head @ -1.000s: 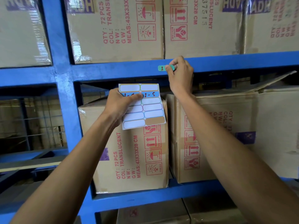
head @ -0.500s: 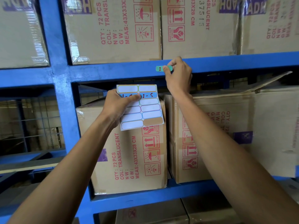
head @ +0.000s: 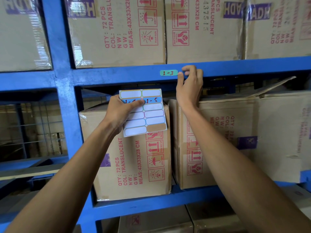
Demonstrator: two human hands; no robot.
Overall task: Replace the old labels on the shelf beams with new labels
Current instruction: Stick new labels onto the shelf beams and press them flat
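So the right hand (head: 189, 88) has slid off to the right since a second ago. Back then its fingers were covering most of the small green sticker label with red handwriting (head: 168, 72), now the whole "1-3" is readable and the label sits flat on the front face of the blue metal shelf beam (head: 117, 76). The thumb tip is just touching or right beside the label's right end, can't quite tell which, and the other fingers are curled loose, gripping nothing.

The left hand (head: 120, 113) is pinching the white sheet of peel-off labels with coloured borders (head: 143, 113), thumb pressed across the blue row. That row has red writing, "1-5" on the right sticker, and the left one is half hidden under the thumb (probably 1-4 but I can't read it). One slot at the bottom right of the sheet is bare brown backing, so that one's already been used. The sheet hangs in front of the brown cardboard carton with red print (head: 131, 157) on the shelf below.

My read: sticking this label is basically done. Next up would be peeling the next written sticker off the blue row, which means getting a fingernail under a corner while the left hand keeps the sheet steady, then finding the next spot on the beam.
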